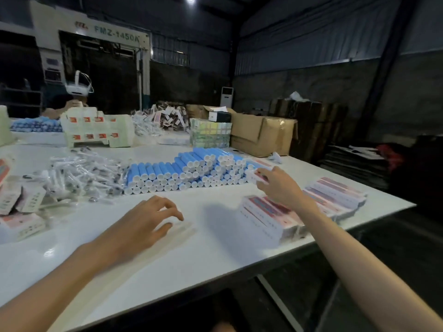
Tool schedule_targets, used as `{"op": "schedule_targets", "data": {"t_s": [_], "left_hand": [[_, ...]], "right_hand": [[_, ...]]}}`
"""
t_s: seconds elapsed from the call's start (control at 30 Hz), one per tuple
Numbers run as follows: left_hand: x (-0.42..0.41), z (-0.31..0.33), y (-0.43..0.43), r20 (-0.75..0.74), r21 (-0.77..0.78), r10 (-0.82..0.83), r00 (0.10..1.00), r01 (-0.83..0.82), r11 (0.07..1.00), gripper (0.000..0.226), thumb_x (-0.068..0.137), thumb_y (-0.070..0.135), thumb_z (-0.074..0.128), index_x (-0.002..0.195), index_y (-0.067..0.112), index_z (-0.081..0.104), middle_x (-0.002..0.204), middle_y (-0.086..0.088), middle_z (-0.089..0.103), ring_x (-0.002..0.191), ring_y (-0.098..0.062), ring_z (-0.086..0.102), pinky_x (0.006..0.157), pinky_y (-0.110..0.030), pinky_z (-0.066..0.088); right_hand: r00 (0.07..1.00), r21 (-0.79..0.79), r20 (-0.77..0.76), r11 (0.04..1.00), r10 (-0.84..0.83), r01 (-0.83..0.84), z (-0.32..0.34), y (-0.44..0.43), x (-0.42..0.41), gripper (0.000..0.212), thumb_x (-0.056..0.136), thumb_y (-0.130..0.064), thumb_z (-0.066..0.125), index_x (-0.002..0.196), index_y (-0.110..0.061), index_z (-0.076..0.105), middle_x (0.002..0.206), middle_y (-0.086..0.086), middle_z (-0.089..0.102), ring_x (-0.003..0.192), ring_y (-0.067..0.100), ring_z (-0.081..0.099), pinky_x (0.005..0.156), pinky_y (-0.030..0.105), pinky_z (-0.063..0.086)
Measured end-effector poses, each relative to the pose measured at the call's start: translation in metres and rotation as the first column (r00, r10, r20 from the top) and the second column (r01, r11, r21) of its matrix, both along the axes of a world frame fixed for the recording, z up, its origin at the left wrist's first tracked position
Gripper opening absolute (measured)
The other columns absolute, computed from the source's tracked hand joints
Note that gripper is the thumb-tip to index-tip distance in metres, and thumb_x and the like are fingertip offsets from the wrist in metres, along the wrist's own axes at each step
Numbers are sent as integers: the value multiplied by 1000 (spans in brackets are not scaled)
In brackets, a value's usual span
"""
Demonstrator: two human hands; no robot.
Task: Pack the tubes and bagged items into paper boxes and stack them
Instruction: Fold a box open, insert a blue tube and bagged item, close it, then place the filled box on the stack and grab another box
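- Tubes, blue with white caps, are lying in a stepped pile at the middle of the white table, with their caps facing the camera.
- Right hand is reaching to the pile's right end, its fingers curling round a pink-and-white paper box; motion blur is smearing the box's print.
- Left hand is hovering low over the near table, fingers bent and slightly spread above a pale, blurred packet; whether they are pinching it cannot be told.
- Bagged items are lying heaped just left of the tubes, their contents too small to make out.
- More boxes of the same kind are sitting in rows near the table's right edge, partly hidden behind the right forearm.
- Flat box blanks are running off the left edge of the view.
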State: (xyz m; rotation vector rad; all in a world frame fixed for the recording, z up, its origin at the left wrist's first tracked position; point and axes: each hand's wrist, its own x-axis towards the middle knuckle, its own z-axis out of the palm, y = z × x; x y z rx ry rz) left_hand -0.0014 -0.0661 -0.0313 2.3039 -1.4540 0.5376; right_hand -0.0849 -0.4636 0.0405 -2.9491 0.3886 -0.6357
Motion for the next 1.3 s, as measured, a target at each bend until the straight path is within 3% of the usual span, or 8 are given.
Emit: {"op": "schedule_targets", "data": {"t_s": [0.17,0.43,0.6,0.7,0.93,1.13,1.23,1.3], "left_hand": [[9,-11,-7,-28,5,-32,999,32,999,30,104,31,67,124,53,63,131,36,45,129,8,42,99,-19,38],[17,-16,-12,3,-12,-69,998,69,998,30,97,31,75,112,55,65,131,38,47,120,7,50,82,-15,44],[20,-25,-13,-12,-14,-83,996,83,996,14,102,49,60,107,61,61,132,38,46,116,7,54,77,-17,50],[20,-29,-14,-24,-21,-72,997,71,997,17,99,56,46,105,64,60,131,37,48,113,10,55,73,-13,50],[14,-24,-12,-55,-31,-42,998,41,999,19,99,58,44,105,61,61,128,35,50,118,6,58,77,-15,50],[6,-10,-9,-115,-37,74,991,-78,996,23,104,26,67,105,49,69,117,33,56,113,7,55,81,-19,51],[3,-1,0,-148,-4,168,975,-171,985,16,107,31,61,111,43,70,111,27,61,106,6,56,88,-28,51],[1,6,9,-167,7,233,958,-235,972,15,107,33,59,113,40,71,109,22,64,102,3,58,89,-32,51]], "right_hand": [[959,-78,-55,959,-277,273,-20,-77,-26,39,105,-42,57,132,-14,53,128,14,63,114,31,61,93,42,53],[902,-330,-7,853,-431,405,-23,-124,-49,39,105,-42,57,132,-15,62,132,10,61,124,29,56,99,40,48],[888,-309,5,844,-460,439,-22,-131,-55,38,105,-38,61,134,-14,61,135,8,60,127,28,54,99,40,49],[881,-306,1,838,-473,451,-22,-131,-57,36,105,-34,58,135,-14,60,138,9,59,129,28,53,100,41,49],[890,-331,72,831,-451,448,-20,-117,-54,32,109,-29,50,135,-12,58,137,9,59,125,28,56,106,41,47],[940,-73,330,990,-93,124,1,-11,10,19,107,-21,54,96,-15,68,93,2,67,78,15,57,72,31,51],[922,78,374,988,94,-133,2,72,47,25,102,-15,51,79,-12,61,70,0,62,64,16,55,55,35,43],[898,188,385,934,214,-303,-6,128,68,25,102,-14,53,78,-10,63,66,-1,62,62,15,57,56,38,44]]}}
